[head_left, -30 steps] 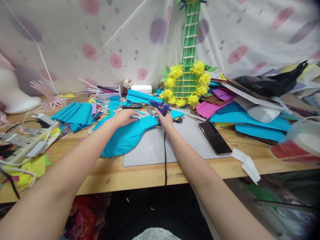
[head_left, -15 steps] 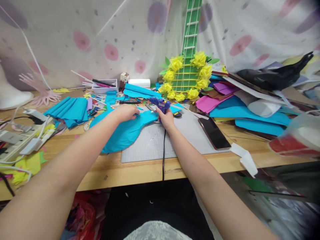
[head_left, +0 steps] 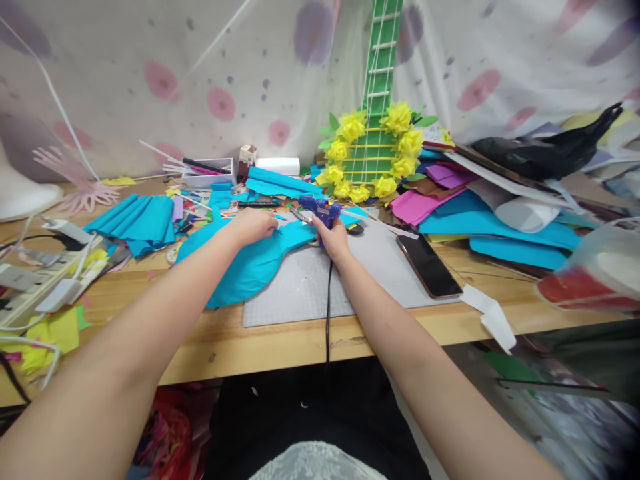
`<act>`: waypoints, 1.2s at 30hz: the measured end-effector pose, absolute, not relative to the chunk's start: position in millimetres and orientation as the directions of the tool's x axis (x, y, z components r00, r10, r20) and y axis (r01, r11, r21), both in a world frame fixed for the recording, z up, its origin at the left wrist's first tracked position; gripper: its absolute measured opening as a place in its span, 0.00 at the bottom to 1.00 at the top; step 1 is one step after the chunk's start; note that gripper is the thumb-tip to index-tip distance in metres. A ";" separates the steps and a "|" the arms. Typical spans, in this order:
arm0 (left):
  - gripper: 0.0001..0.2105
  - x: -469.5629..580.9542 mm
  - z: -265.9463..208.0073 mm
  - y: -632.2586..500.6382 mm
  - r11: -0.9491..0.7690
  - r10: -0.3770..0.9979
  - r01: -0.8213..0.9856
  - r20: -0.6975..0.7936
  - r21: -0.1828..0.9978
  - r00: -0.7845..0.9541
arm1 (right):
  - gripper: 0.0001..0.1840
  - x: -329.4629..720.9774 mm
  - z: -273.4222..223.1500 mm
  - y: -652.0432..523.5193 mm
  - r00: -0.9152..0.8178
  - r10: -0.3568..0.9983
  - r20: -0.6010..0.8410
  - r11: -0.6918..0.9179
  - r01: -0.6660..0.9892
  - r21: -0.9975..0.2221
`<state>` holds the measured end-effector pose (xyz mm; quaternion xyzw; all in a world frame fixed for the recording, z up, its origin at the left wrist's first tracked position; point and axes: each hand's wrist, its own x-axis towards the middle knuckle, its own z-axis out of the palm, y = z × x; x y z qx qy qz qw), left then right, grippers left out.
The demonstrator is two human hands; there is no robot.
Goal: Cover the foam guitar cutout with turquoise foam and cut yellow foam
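My right hand (head_left: 332, 237) is wrapped round the handle of a blue hot glue gun (head_left: 323, 208), whose nozzle points left. From its back sticks a long whitish glue stick (head_left: 383, 225), and a black cord (head_left: 329, 313) hangs down over the table edge. Under both hands lies a flat, guitar-shaped piece covered in bright blue paper (head_left: 250, 273), its narrow end toward the right. My left hand (head_left: 254, 227) rests over its upper part with fingers curled together; what they pinch is hidden. Metal pliers or scissors (head_left: 300, 215) lie just beyond the nozzle, partly covered.
A grey cutting mat (head_left: 300, 293) lies under the blue piece, with a phone (head_left: 430, 267) on its right. Behind stands a green paper guitar (head_left: 371, 160) ringed by yellow flowers. Stacked coloured paper (head_left: 500, 223) and a plastic cup (head_left: 590, 287) are rightward; pleated blue paper (head_left: 135, 223) and a power strip (head_left: 35, 280) leftward.
Both hands stay almost in place, the left one curled over the blue piece and the right one on the glue gun. The view has shifted very slightly.
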<state>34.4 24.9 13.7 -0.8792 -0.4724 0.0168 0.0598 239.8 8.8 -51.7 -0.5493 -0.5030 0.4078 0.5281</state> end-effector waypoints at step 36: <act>0.10 13.2 -21.7 45.4 -0.219 0.970 0.755 0.054 0.618 0.237 | 0.25 228.4 3.1 -11.2 -0.259 0.961 0.091 0.260 0.750 -0.608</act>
